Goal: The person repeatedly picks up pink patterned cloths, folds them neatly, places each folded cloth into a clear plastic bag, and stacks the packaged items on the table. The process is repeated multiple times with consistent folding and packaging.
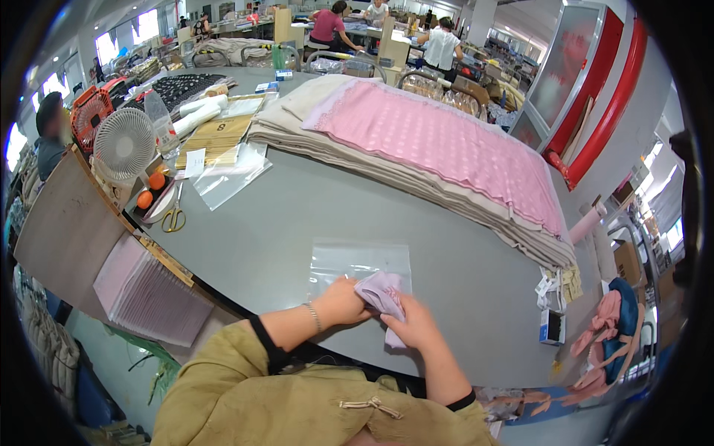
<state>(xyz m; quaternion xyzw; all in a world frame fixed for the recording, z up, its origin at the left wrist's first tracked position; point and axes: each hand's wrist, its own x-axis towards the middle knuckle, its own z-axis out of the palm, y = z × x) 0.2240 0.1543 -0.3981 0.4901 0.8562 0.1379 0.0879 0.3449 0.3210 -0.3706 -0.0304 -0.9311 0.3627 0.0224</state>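
Close in front of me, a bunched lilac cloth point(381, 292) is gripped between my two hands over the grey table. My left hand point(343, 301) closes on its left side, and my right hand point(413, 321) holds its right side. A strip of the cloth hangs below my right hand. Under and just beyond the hands, a clear plastic bag point(349, 255) lies flat on the tabletop. The hands and cloth cover its near part.
A stack of beige fabric point(416, 177) topped with pink patterned cloth point(439, 126) fills the table's far right. Far left are a white fan point(125, 145), gold packages point(216, 141), clear bags point(230, 178) and scissors point(173, 218). A small box point(552, 327) sits right.
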